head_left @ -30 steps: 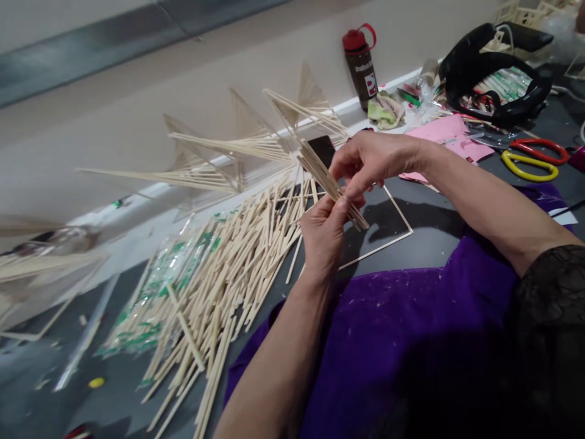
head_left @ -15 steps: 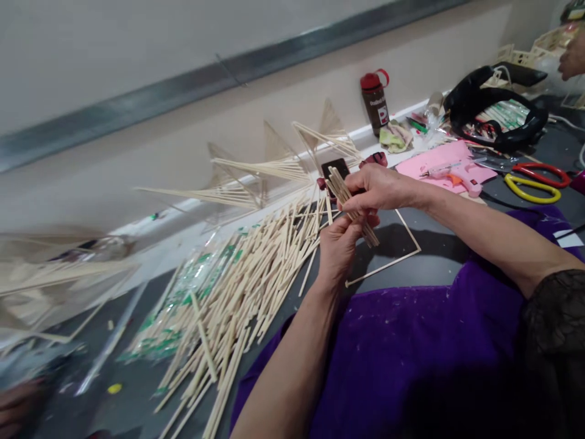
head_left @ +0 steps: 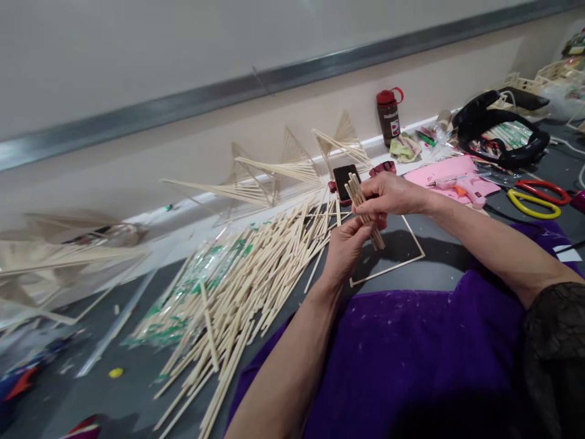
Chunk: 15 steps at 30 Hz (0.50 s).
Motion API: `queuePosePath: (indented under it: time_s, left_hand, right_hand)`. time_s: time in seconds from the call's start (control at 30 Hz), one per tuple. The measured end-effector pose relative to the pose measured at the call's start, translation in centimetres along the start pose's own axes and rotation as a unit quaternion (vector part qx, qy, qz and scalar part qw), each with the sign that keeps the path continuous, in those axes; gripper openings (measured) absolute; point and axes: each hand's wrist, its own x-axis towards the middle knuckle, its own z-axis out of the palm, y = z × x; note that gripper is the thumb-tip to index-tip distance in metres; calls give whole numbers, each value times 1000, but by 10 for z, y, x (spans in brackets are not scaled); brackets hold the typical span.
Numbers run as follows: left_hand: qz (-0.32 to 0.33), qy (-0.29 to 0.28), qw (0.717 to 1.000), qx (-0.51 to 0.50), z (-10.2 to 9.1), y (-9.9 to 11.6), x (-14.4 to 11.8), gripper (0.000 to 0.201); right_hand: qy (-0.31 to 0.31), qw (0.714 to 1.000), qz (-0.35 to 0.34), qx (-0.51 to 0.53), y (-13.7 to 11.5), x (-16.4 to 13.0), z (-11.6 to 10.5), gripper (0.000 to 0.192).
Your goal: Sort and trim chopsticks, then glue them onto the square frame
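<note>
We see a grey table running along a pale wall, with a purple cloth draped over its near edge. Across the table's middle and left lies a broad heap of loose wooden sticks, some resting on green-printed wrappers. Along the far edge stand fan-shaped stick frames. Towards the far right corner we see a black bag, a pink sheet, a glue gun and red and yellow scissors, with a dark bottle against the wall. A square stick frame lies flat just beyond the cloth. Above it both hands meet on a small bundle of sticks, held tilted over the table's middle: the left hand is curled around its lower part, and the right hand pinches its upper part with fingers and thumb. A dark phone lies just behind the bundle.
</note>
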Motion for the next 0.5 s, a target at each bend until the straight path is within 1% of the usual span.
queuePosePath:
  time_s: [0.2,0.3,0.4,0.5]
  left_hand:
    - [-34,-11,999,-7,-4,0,-1,37]
    - [-34,-9,999,-18,-3,-1,0,35]
    - [-32,-5,999,-29,-3,-2,1,34]
    - [-32,-3,999,-30,-4,-4,1,34]
  right_hand:
    - [7,1000,17,-3,0,1,0,15]
    - [28,999,40,6,-2,0,3,13]
    - [62,995,66,47,-5,-1,6,7]
    - [75,989,86,89,-7,-1,8,4]
